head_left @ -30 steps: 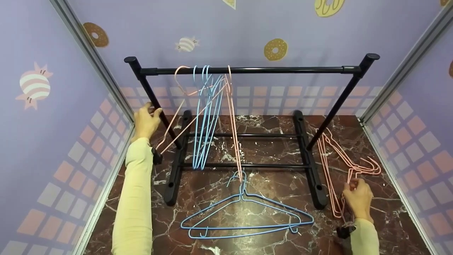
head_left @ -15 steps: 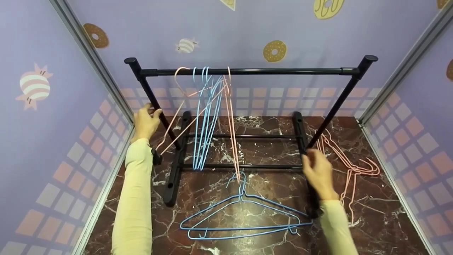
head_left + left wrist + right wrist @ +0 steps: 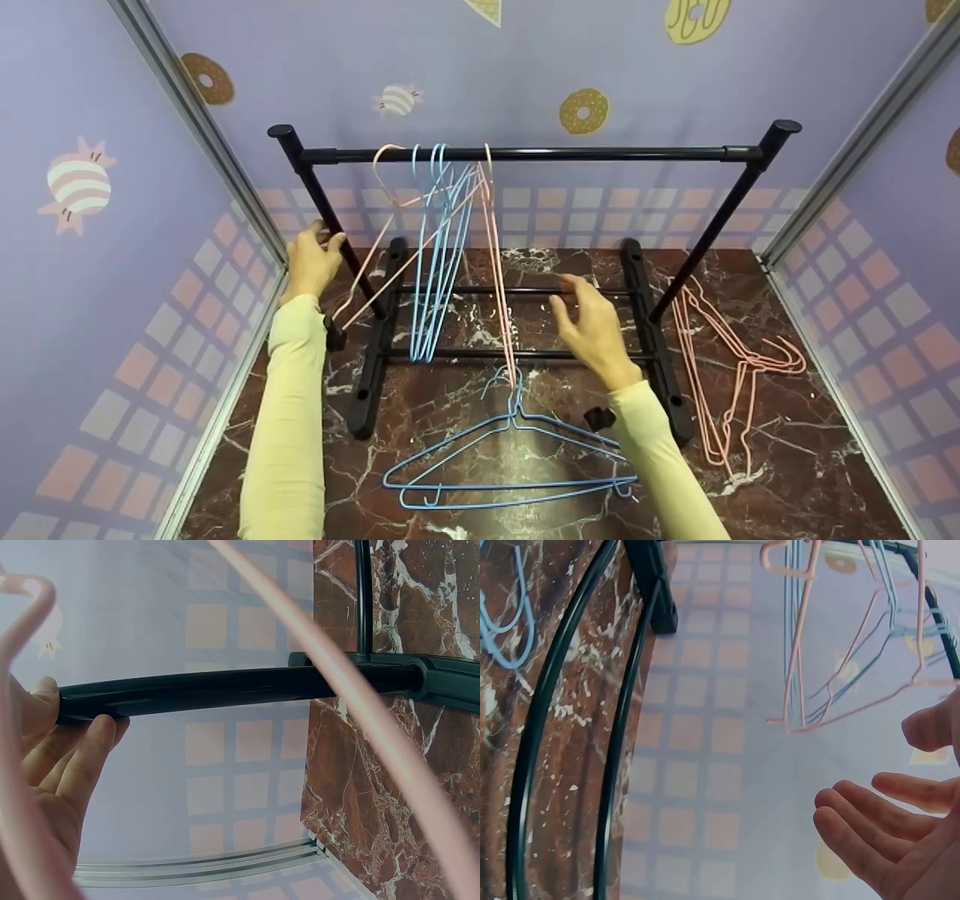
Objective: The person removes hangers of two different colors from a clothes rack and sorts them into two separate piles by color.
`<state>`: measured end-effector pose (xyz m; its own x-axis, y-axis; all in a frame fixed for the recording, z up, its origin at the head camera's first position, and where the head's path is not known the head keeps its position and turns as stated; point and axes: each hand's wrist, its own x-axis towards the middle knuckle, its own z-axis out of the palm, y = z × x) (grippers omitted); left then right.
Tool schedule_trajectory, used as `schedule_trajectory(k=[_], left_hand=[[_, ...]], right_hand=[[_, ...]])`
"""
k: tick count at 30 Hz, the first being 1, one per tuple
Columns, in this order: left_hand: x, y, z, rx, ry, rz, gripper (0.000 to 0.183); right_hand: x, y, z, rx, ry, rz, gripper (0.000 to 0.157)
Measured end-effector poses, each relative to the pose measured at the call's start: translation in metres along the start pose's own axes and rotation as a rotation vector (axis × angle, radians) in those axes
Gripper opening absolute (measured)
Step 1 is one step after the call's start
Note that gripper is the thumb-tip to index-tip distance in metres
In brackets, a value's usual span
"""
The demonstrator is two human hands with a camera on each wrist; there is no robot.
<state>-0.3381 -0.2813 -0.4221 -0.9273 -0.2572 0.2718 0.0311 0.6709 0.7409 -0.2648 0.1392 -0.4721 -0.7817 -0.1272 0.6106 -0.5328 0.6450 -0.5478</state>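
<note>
My left hand (image 3: 313,259) grips the left post of a black clothes rack (image 3: 551,154); in the left wrist view the thumb and fingers (image 3: 97,739) close around that post. My right hand (image 3: 596,326) hovers over the rack's base, right of the hangers, fingers apart and nothing in them, as the right wrist view also shows. From the top bar hang several blue hangers (image 3: 431,300), a pink hanger (image 3: 365,271) at their left, slanting across behind the left forearm's wrist camera, and a pink hanger (image 3: 498,277) at their right.
Two blue hangers (image 3: 480,487) lie on the dark marbled floor (image 3: 360,495) before the rack. Several pink hangers (image 3: 739,352) lie on the floor outside the right post. Purple patterned walls (image 3: 480,82) stand behind and at both sides.
My right hand has let go of the pink hangers on the floor at right and moved left over the rack's base, coming away with nothing. My left hand has stayed on the post.
</note>
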Motion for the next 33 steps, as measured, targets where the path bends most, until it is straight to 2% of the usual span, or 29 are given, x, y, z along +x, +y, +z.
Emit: schedule_trajectory(k=[8,18,28,33], left_hand=[[0.001,0.0,-0.001,0.001,0.001,0.004,0.029],[-0.001,-0.003,-0.001,0.021,0.008,0.004,0.031],[0.001,-0.002,0.0,0.0,0.006,0.005,0.03],[0.002,-0.002,0.001,-0.008,0.008,0.011,0.029]], right_hand=[[0.011,-0.021,0.008,-0.015,-0.035,-0.02,0.032],[0.027,-0.049,0.026,0.055,-0.059,-0.069,0.032],[0.032,-0.06,0.038,0.107,-0.041,-0.077,0.016],[0.033,-0.064,0.042,0.109,-0.047,-0.043,0.009]])
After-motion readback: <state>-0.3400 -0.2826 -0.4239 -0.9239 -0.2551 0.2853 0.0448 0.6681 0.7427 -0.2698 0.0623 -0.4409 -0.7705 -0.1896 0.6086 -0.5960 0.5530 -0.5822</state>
